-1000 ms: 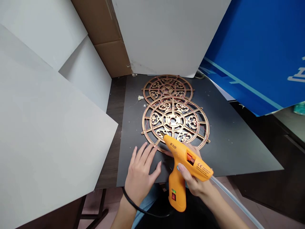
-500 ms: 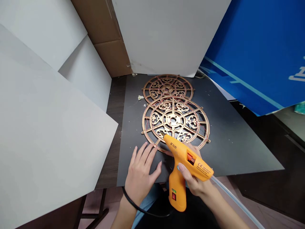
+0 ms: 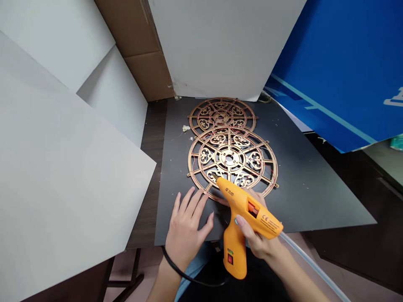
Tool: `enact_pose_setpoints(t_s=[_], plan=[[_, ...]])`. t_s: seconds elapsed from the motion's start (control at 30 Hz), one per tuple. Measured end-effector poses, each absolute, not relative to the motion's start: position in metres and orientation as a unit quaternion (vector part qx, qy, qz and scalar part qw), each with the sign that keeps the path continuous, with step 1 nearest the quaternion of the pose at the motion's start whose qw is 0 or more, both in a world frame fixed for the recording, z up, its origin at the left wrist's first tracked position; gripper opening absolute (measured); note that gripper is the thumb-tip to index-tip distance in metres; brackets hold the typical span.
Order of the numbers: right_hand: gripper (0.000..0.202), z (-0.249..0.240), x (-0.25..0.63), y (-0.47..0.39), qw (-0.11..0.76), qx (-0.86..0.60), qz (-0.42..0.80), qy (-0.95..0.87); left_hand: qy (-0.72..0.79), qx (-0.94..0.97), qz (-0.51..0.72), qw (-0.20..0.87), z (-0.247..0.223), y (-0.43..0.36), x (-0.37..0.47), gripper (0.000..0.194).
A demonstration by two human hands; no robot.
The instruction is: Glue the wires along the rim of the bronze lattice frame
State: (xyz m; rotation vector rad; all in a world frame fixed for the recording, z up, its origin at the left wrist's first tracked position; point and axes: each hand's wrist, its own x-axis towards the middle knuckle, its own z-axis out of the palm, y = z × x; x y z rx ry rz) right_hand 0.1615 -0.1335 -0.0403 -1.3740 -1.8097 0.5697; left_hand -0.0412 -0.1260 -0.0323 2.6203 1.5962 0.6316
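My right hand point(image 3: 256, 233) is wrapped around a yellow hot glue gun point(image 3: 236, 222), whose nozzle points up and left. The nozzle tip is over the lower left of the nearer openwork wooden wheel point(image 3: 229, 158); I cannot tell whether it touches. A clear glue stick point(image 3: 310, 262) trails out of the gun's back. My left hand point(image 3: 187, 224) lies open with spread fingers on the dark board, its fingertips at the wheel's near rim. Thin red wires run around the wheel. Behind it a second similar wheel point(image 3: 192, 119) lies partly under the first one's far edge.
The dark grey board point(image 3: 315, 197) carries the wheels and a few pale scraps point(image 3: 185, 128). White panels point(image 3: 94, 167) stand at left, another white panel point(image 3: 220, 46) at the back, a blue panel point(image 3: 340, 75) at right. A black cord point(image 3: 189, 277) crosses my left wrist.
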Motion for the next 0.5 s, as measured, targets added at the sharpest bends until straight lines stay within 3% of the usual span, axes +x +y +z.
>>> enact_pose_setpoints(t_s=[0.5], plan=[[0.028, -0.0387, 0.1609, -0.1313, 0.394, -0.534, 0.236, -0.71, 0.512, 0.835, 0.201, 0.004, -0.0337, -0.1258, -0.0408, 0.044]])
